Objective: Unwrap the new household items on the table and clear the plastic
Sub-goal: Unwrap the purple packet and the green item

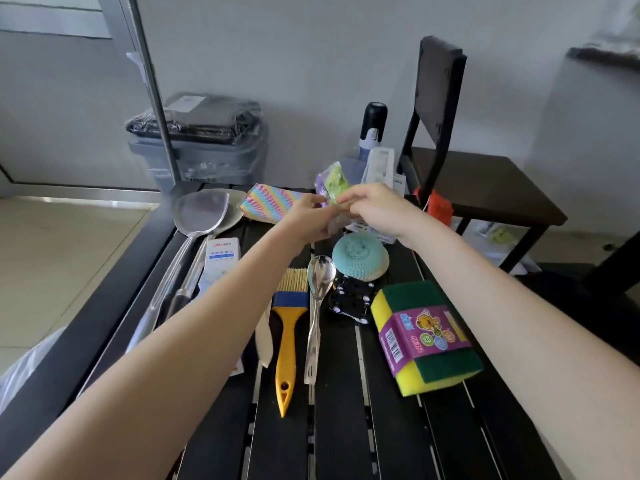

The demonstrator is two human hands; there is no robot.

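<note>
Hands meet over the far middle of the black slatted desk (346, 427), and both hold one small packet of green and purple things in clear plastic wrap (330, 183), lifted up above the desk. The left hand (313, 221) pinches the near side of the packet, and the right hand (375, 207) pinches its other side with curled fingers (346, 199). I think this is the step of pulling the wrap open on this one packet. Next the two hands would need to tug apart so the plastic tears, and then the loose plastic has to go away, maybe into the grey bin with a black bag (201, 150) behind the desk. Just behind the hands lies a rainbow striped sponge block (272, 204). Below them sits a round teal scrubber (360, 256). Closer in is a yellow and green sponge pack with a purple label (426, 336), not yet opened. A yellow-handled paint brush (289, 327) and a shiny metal spoon (318, 296) lie side by side.
</note>
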